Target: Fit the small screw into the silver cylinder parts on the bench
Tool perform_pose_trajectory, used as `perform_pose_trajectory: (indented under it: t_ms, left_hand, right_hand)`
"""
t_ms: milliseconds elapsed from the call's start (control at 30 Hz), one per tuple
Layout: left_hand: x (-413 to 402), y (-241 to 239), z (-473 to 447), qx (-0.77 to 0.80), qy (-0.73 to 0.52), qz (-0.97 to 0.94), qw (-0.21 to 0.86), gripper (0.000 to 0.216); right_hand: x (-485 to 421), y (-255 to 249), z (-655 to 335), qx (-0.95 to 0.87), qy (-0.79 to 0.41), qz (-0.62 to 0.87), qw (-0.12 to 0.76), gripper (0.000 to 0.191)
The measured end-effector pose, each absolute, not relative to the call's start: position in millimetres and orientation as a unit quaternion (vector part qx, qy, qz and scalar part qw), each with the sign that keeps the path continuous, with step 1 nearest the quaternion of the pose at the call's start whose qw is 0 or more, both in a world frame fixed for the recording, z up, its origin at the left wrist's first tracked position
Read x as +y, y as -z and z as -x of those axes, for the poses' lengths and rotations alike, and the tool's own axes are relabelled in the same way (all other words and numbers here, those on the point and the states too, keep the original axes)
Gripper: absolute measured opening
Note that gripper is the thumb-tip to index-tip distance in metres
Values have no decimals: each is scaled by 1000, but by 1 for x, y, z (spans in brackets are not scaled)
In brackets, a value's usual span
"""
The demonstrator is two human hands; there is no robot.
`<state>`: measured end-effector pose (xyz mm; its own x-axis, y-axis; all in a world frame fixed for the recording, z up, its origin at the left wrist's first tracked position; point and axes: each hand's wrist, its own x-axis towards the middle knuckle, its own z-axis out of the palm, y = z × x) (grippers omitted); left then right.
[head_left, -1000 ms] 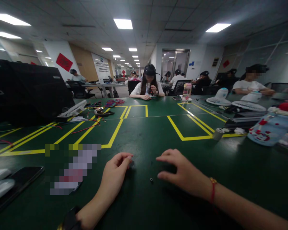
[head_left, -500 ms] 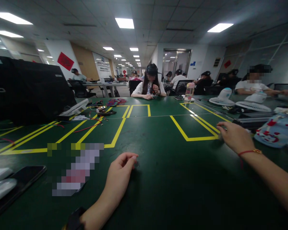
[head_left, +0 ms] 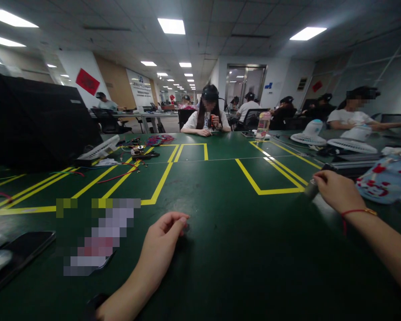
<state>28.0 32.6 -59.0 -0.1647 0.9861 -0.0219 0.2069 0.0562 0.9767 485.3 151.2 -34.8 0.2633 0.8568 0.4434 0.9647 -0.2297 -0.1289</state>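
My right hand [head_left: 339, 191] is at the right of the green table [head_left: 234, 249], thumb and fingers pinched at the upper end of a small grey cylindrical object [head_left: 310, 189]. The object is tilted and blurred, beside the corner of a yellow tape outline [head_left: 277, 192]. Low over the middle of the table is my left hand [head_left: 162, 240], its fingers curled and the thumb pressed to the index finger. A tiny dark, glassy-looking bit shows below these fingertips, too small to name.
To the left lie a pixelated flat item [head_left: 103, 236], a phone [head_left: 23, 254], loose wires [head_left: 120, 176] and a black case [head_left: 40, 125]. White fans [head_left: 350, 142] and a blue patterned bag [head_left: 382, 178] stand right. A person [head_left: 209, 116] sits opposite, near a bottle [head_left: 263, 127].
My right hand has shifted slightly right, and more of the grey object shows at its fingertips. My left hand keeps its pinch. The whole view has moved a little.
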Motion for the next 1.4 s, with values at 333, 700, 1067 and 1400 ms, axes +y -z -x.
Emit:
perform_pose_trajectory:
  t_ms: [333,700,1067,1400]
  left_hand:
    - [32,58,-27,590,-479,-497,418,28]
    - [32,57,-27,592,-474,-501,417,26]
    - [32,61,-29,602,-495,-502,375,27]
    - [30,56,-35,576,-447,-587,352,22]
  right_hand:
    - [145,30,-490,-582,101,777,218,32]
    - [137,56,-472,-569,93,763,293,49]
    - [121,66,-447,-607,78,713,342,54]
    - [16,54,-264,-823,-248,383,337,42]
